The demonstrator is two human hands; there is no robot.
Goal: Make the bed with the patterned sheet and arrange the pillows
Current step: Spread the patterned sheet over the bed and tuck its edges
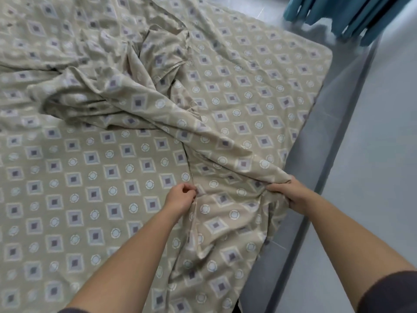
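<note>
Patterned sheet (225, 143) lies bunched; my left hand (180, 196) and right hand (286, 193) each pinch its near edge. Next I should pull it flat.

This is a bedroom, by the look of it in someone's home. A wide bed (316, 71) fills most of the view, covered edge to edge in a beige sheet (90, 199) printed with diamonds and circles. A loose sheet (126, 96) of the same print lies rumpled across it. A grey ledge (325, 136) runs along the bed's side, a pale glossy floor (383, 143) lies beyond, and teal curtains (338, 12) hang at the far corner.
</note>
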